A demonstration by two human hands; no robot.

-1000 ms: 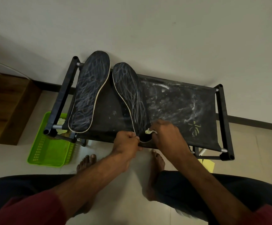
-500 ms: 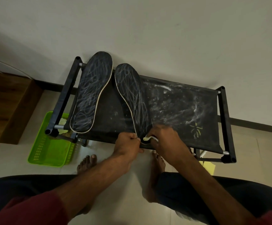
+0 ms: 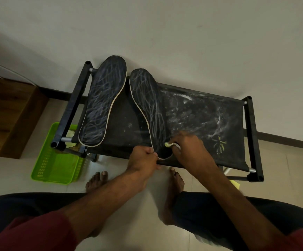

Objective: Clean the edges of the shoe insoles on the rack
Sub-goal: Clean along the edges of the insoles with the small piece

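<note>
Green slotted plastic basket (image 3: 56, 165) on the floor under the left end of the rack (image 3: 252, 124). There's a crumpled yellowish scrap (image 3: 71, 132) at its far rim, and I can't tell if it's inside. The left insole (image 3: 102, 105) and right insole (image 3: 147, 105), black and scribbled, lie on the rack's chalk-smeared fabric. The left hand (image 3: 143, 158) pinches the right insole's pale heel rim, and the right hand (image 3: 192, 151) grips a yellow-green wad (image 3: 168, 144) against it.

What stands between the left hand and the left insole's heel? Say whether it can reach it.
Probably yes. Only bare rack fabric lies between the left hand and the left insole, but its grip pinches the right insole and must let go first.
</note>
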